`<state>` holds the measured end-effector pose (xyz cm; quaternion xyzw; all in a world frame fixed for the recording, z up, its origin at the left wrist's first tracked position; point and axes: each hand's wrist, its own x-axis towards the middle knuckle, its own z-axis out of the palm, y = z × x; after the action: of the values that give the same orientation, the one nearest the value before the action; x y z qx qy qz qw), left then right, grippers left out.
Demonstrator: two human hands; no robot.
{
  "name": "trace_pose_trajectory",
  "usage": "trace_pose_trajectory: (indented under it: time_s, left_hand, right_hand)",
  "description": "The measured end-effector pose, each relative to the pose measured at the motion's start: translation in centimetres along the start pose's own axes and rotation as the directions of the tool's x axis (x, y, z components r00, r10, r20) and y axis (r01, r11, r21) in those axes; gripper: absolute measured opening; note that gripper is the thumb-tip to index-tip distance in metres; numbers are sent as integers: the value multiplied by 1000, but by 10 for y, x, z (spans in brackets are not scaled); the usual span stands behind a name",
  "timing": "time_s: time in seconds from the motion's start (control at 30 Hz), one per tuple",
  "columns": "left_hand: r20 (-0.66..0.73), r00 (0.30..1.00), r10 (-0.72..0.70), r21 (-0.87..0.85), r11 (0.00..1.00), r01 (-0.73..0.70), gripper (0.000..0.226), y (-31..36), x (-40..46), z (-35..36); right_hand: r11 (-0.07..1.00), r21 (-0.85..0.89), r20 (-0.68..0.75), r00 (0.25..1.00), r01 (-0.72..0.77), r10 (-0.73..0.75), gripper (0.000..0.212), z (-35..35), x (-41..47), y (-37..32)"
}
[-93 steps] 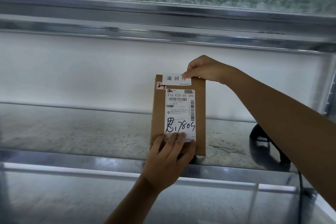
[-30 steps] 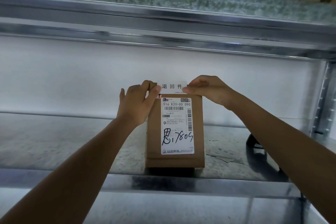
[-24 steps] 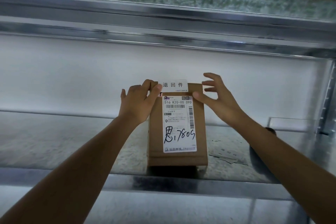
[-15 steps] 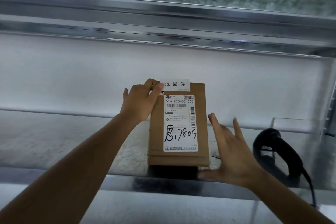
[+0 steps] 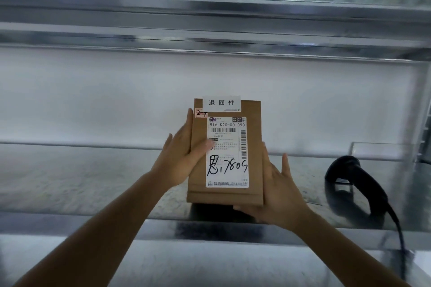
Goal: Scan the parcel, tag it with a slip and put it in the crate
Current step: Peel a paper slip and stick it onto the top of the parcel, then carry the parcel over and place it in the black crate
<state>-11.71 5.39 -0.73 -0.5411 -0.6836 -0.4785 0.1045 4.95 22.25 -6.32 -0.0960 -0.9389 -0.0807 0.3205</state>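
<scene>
Nearest the camera, two bare forearms reach forward over the front rail of a metal shelf [image 5: 98, 184]. The right hand [image 5: 277, 193] cups the lower right corner of the parcel [image 5: 254, 147], its palm under the bottom edge and its fingers [image 5: 285, 165] spread up along the right side, grasping the parcel. The left hand [image 5: 180, 156] grasps the parcel's left edge higher up, thumb laid across the front face and touching the printed shipping label [image 5: 227, 151]. Between the two sets of fingers the brown parcel stands upright, facing the camera, just above the shelf. Above the left fingers a white slip [image 5: 221, 103] is stuck over the parcel's top edge. Well to the right of the right fingers, a black handheld scanner [image 5: 352, 184] rests on the shelf, its cable trailing forward.
</scene>
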Motion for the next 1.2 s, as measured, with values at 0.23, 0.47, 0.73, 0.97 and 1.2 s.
trace_pose_trajectory:
  time_s: [0.23,0.47,0.73,0.97,1.2]
  left_hand:
    - [136,980,146,-76,988,-137,126,-5,-42,5]
    - [89,986,138,25,990,-141,150,1,-54,9]
    - [75,995,66,372,924,-89,137,19,-61,26]
    - [15,1000,12,548,836,-18,136,34,-63,38]
    - [-29,995,96,473,878,-71,134,37,-68,31]
  right_hand:
    - [990,138,38,998,38,-44,132,-7,11,3]
    - [886,449,-36,993,118,-114,137,-23,6,-1]
    - [951,268,33,985,157,-171,135,-23,0,3]
    - [978,182,46,993,103,-113,131,-20,-9,3]
    - [974,209,1,996,83,-86,129,-27,-5,-7]
